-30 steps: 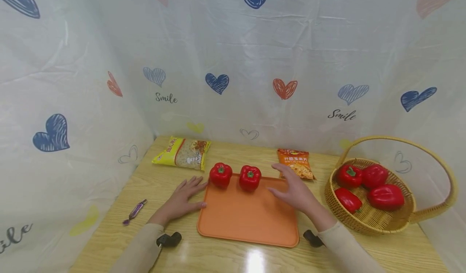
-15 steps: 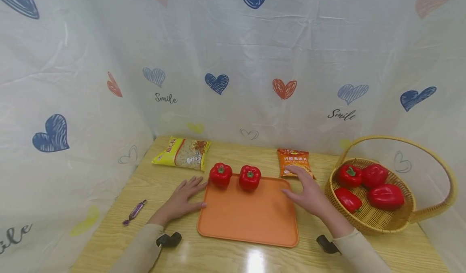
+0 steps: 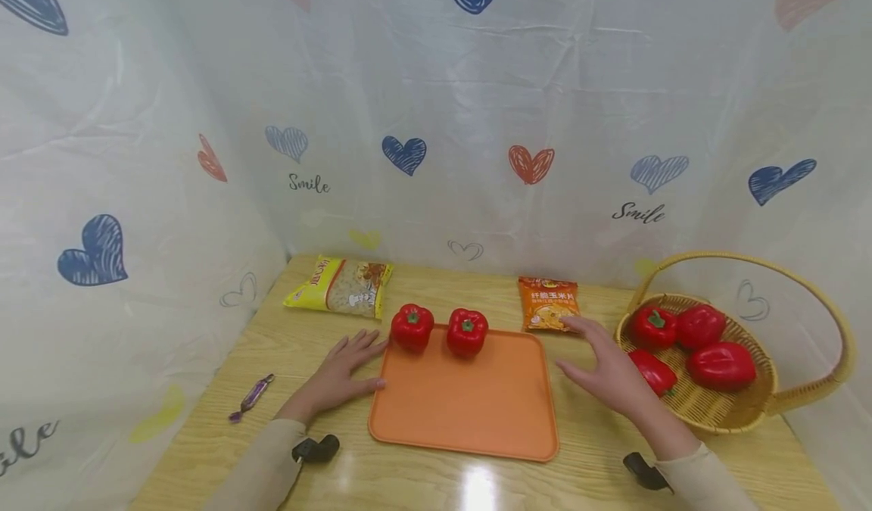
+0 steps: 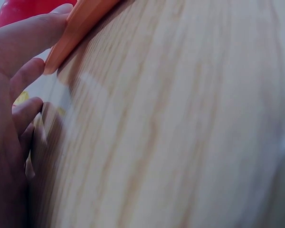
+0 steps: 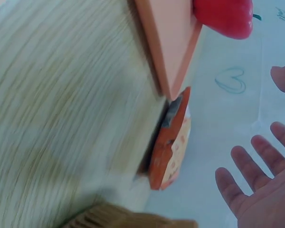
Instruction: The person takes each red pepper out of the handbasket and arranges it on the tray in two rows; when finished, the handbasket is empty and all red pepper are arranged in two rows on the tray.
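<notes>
To your right stands the wicker basket (image 3: pixel 705 409); before you lies the orange tray (image 3: pixel 470 405), your left hand (image 3: pixel 344 371) spread wide at its left edge, your right hand (image 3: pixel 609 375) wide between tray and basket, two red bell peppers (image 3: pixel 467 333) at the tray's far edge

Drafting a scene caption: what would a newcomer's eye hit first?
Probably the orange tray in the middle of the table, two red peppers side by side at its far edge. Then the wicker basket on the right, with four more red peppers showing. The left hand touches the tray's left edge; the right hand, holding nothing, hovers between tray and basket.
</notes>
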### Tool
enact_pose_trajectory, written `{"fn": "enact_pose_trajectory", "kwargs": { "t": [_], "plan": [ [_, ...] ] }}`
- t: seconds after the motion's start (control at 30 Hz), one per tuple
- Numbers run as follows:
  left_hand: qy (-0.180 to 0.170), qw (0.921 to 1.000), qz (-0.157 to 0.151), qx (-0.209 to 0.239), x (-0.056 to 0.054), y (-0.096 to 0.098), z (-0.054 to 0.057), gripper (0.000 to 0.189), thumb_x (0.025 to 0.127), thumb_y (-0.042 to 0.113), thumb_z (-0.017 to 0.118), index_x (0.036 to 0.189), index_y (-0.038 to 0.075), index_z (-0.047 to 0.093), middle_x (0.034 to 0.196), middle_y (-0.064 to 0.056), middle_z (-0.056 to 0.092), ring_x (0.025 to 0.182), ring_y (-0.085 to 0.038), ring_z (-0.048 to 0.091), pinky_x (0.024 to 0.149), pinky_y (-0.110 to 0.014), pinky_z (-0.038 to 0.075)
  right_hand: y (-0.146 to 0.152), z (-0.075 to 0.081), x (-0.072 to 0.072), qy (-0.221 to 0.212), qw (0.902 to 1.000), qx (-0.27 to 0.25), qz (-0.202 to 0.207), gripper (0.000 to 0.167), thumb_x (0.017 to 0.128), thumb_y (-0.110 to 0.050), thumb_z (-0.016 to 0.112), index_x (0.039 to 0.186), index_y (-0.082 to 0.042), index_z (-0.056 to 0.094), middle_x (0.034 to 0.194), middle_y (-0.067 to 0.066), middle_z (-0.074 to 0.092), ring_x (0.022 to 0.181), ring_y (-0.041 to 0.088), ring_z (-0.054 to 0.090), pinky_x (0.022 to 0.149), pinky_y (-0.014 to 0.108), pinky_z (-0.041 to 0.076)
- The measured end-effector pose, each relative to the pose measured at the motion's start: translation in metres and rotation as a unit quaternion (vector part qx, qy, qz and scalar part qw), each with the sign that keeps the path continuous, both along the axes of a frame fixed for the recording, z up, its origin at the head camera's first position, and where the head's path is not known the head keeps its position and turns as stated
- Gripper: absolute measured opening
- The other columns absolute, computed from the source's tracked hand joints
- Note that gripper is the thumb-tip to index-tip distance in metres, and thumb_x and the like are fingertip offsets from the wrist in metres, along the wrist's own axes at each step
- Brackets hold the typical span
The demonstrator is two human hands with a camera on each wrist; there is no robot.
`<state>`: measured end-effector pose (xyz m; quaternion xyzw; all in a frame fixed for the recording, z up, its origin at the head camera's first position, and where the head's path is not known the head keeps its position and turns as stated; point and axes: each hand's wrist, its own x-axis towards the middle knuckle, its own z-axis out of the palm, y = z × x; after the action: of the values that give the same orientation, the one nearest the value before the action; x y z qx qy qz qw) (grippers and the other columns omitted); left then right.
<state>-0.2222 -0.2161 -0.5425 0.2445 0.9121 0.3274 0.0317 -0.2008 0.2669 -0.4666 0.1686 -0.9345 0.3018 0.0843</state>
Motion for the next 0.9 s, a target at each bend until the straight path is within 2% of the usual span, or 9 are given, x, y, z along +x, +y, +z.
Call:
{"fn": "enact_pose_trajectory", "kwargs": {
  "t": [0.27,0.43,0.67,0.9],
  "plan": [
    [0.000,1.0000,0.001,-0.003,0.000,0.000,0.000,0.076,0.091,0.052,0.071,0.155,0.019,0.047,0.164,-0.012,0.032,0.155,-0.037,0.016,0.123,-0.059,0.004,0.023,0.006,0.010,0.019,0.9992,0.024,-0.025,0.069,0.087,-0.025,0.083,0.146,-0.009,0.051,0.146,0.017,0.050,0.134,0.042,0.046,0.103,0.068,0.041],
    [0.001,1.0000,0.001,-0.003,-0.001,0.001,0.000,0.076,0.091,0.052,0.071,0.155,0.019,0.047,0.164,-0.012,0.033,0.155,-0.037,0.016,0.123,-0.059,0.004,0.039,0.011,0.018,0.028,0.9985,0.025,-0.039,0.068,0.088,-0.027,0.082,0.146,-0.008,0.050,0.145,0.020,0.049,0.132,0.046,0.046,0.098,0.071,0.042],
    [0.004,1.0000,0.002,-0.004,0.000,0.001,0.000,0.076,0.090,0.053,0.071,0.154,0.019,0.047,0.164,-0.012,0.033,0.154,-0.036,0.017,0.123,-0.058,0.005,0.059,0.017,0.028,0.016,0.9978,0.025,-0.059,0.067,0.090,-0.028,0.080,0.146,-0.009,0.049,0.143,0.020,0.050,0.131,0.046,0.045,0.096,0.073,0.041],
    [0.007,1.0000,0.002,-0.003,0.000,0.001,-0.001,0.076,0.090,0.053,0.071,0.154,0.019,0.048,0.163,-0.013,0.034,0.154,-0.036,0.018,0.123,-0.058,0.006,0.080,0.014,0.033,0.002,0.9962,0.024,-0.084,0.064,0.092,-0.027,0.078,0.145,-0.005,0.049,0.142,0.023,0.049,0.130,0.049,0.044,0.094,0.074,0.040]
  ]
}}
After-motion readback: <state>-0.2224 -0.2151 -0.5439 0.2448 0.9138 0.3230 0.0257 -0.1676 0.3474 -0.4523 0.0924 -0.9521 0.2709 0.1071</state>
